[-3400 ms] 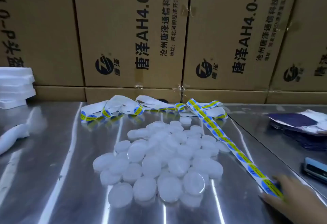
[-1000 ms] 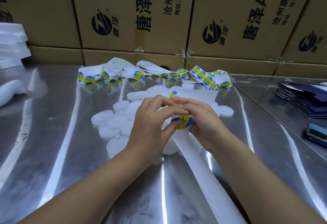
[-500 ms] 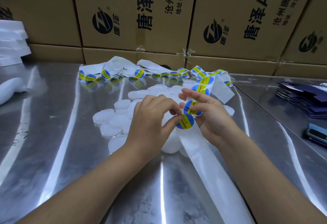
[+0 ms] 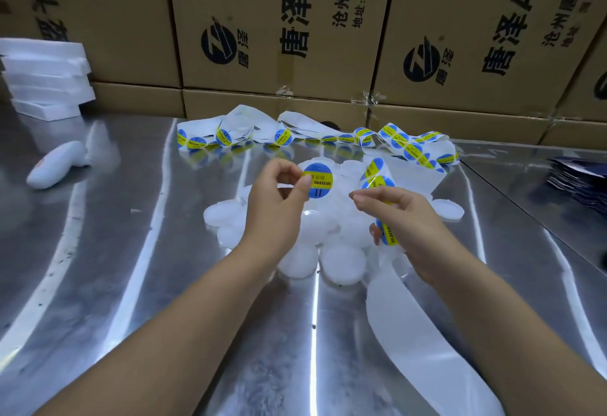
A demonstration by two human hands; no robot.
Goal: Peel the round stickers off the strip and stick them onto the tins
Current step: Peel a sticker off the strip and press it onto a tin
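View from a head camera, looking down at two bare forearms over a shiny metal surface (image 4: 131, 251). The left hand (image 4: 279, 199) is raised just left of centre. Its grip is narrow: thumb and fingertips pinch the left edge of one round blue and yellow sticker (image 4: 317, 180), which faces the camera.

Half a second earlier this sticker sat between the two hands, still at the edge of the strip (image 4: 410, 149). Now it is fully free and the hands have drawn apart.

The right hand (image 4: 404, 222), at about 3 o'clock from the sticker, holds the strip in its curled lower fingers, with thumb and forefinger pointing loosely toward the left hand. Another sticker shows on the strip under that palm. The loaded part of the strip trails away toward 12 and 1 o'clock, and its bare white backing runs down toward 5 o'clock.

The tins (image 4: 341, 264), small, round and white, lie heaped at the centre, directly below both hands. Every one in view looks plain.

The peel for this sticker appears finished. What remains is to choose a tin and press the sticker flat on it, so the task seems barely started.

Brown printed cartons (image 4: 279, 21) line the back at 12 o'clock.
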